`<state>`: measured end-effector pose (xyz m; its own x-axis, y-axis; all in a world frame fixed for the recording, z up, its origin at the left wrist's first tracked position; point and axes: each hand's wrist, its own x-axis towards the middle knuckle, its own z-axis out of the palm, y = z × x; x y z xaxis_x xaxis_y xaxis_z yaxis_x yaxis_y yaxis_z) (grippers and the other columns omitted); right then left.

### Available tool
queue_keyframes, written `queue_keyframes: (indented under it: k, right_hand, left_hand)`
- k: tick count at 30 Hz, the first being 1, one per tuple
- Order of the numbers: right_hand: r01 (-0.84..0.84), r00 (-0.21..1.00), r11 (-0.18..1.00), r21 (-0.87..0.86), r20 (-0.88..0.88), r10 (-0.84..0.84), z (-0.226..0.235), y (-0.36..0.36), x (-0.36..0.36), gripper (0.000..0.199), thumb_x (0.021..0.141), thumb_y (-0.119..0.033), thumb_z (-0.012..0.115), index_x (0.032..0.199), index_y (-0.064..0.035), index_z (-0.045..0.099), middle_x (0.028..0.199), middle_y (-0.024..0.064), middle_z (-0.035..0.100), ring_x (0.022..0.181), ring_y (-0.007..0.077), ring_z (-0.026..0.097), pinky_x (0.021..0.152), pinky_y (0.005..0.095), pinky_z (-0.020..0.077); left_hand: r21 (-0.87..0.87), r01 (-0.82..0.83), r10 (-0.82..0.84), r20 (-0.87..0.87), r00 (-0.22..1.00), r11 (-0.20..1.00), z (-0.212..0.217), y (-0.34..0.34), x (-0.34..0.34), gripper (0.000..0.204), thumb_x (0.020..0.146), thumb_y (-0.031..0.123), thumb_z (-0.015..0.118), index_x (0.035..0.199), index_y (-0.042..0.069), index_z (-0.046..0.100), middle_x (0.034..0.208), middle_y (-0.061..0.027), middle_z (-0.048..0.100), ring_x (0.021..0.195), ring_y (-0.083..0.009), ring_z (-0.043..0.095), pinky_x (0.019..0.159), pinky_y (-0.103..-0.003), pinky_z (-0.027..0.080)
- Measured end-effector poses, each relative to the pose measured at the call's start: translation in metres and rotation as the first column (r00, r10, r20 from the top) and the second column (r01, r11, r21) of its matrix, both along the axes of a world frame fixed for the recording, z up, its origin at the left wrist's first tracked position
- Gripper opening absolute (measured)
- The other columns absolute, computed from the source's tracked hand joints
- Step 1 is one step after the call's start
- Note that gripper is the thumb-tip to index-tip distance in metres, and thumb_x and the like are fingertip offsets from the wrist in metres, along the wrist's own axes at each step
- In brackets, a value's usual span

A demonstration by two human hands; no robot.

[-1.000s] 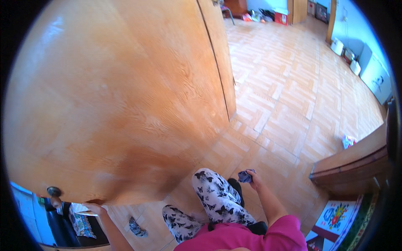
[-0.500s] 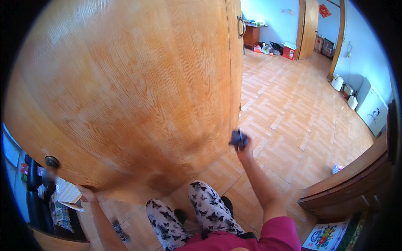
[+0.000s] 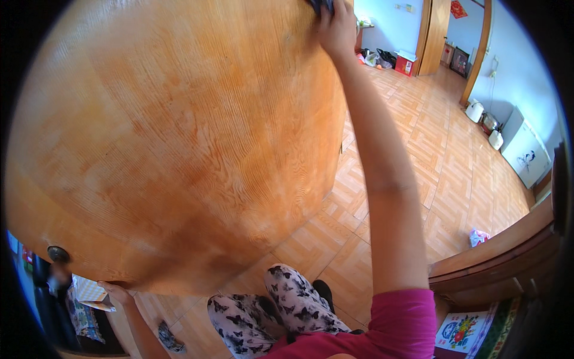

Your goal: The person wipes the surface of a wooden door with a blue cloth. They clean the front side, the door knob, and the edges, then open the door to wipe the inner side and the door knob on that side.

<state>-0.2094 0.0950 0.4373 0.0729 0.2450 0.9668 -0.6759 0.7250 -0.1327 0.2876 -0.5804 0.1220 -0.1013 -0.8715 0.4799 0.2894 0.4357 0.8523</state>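
A large wooden door [image 3: 197,137] with a light-brown grain fills the left and middle of the view. My right arm is stretched far up along its right side. High on the door, my right hand [image 3: 339,30] presses a crumpled dark cloth [image 3: 321,5] against the wood; the cloth is partly cut off by the top of the picture. At the lower left, my left hand [image 3: 118,293] grips the door's edge, with some fingers hidden. A round dark door knob [image 3: 58,254] sits near that edge, above my left hand.
Tiled floor [image 3: 406,143] stretches off to the right. A white panel [image 3: 526,146] and a white jug [image 3: 474,110] stand by the right wall. A red box [image 3: 405,63] and bags are at the back. A wooden frame [image 3: 496,242] curves at the near right; a pink-white packet [image 3: 478,237] lies beside it.
My right hand with the dark cloth has risen from beside the door's lower right edge to its upper part. My left hand keeps hold of the door edge; the view has shifted slightly.
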Motion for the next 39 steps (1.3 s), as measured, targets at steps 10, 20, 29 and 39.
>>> queue_keyframes:
  k: [10, 20, 29, 39]
  right_hand:
    - [0.036, 0.731, 0.928, -0.371, 0.643, 0.229, -0.382, -0.056, 0.031, 0.044, 0.097, -0.012, 0.056, 0.136, 0.0046, 0.045, 0.119, 0.0298, 0.054, 0.113, 0.0505, 0.051, 0.098, 0.0527, 0.0428]
    - [-0.238, 0.924, 0.9, -0.365, 0.202, 0.326, -0.187, -0.065, 0.027, 0.035, 0.1, -0.023, 0.054, 0.119, 0.0054, 0.062, 0.114, 0.0294, 0.062, 0.103, 0.0437, 0.061, 0.091, 0.0486, 0.0477]
    - [-0.037, 0.983, 0.999, 0.016, -0.178, 0.039, 0.059, -0.082, 0.058, 0.039, 0.102, -0.02, 0.052, 0.133, 0.0027, 0.057, 0.128, 0.0256, 0.058, 0.116, 0.0414, 0.056, 0.102, 0.0475, 0.0449]
    - [-0.036, 0.743, 0.916, -0.399, 0.602, 0.292, -0.431, -0.11, 0.056, 0.056, 0.097, -0.018, 0.061, 0.143, 0.0043, 0.039, 0.124, 0.0326, 0.052, 0.117, 0.0495, 0.051, 0.102, 0.052, 0.0421]
  left_hand:
    - [-0.014, -0.179, 0.179, 0.145, 0.973, 0.984, 0.0, 0.0, 0.002, 0.082, 0.106, 0.064, 0.025, 0.157, 0.0, 0.03, 0.157, -0.0193, 0.039, 0.137, -0.0342, 0.044, 0.112, -0.042, 0.036]
    - [-0.002, -0.265, 0.262, 0.161, 0.952, 0.964, -0.031, -0.027, 0.005, 0.079, 0.101, 0.07, 0.033, 0.157, 0.014, 0.037, 0.13, -0.0138, 0.059, 0.113, -0.03, 0.056, 0.096, -0.04, 0.045]
    - [0.156, -0.252, 0.224, 0.18, 0.958, 0.955, -0.035, -0.044, 0.023, 0.087, 0.1, 0.073, 0.032, 0.155, 0.007, 0.037, 0.138, -0.0182, 0.055, 0.12, -0.0304, 0.051, 0.105, -0.04, 0.036]
    - [-0.127, -0.111, 0.106, -0.045, 0.993, 0.986, -0.035, -0.068, -0.018, 0.063, 0.112, 0.043, 0.033, 0.149, -0.007, 0.041, 0.153, -0.0262, 0.042, 0.136, -0.0323, 0.044, 0.118, -0.032, 0.028]
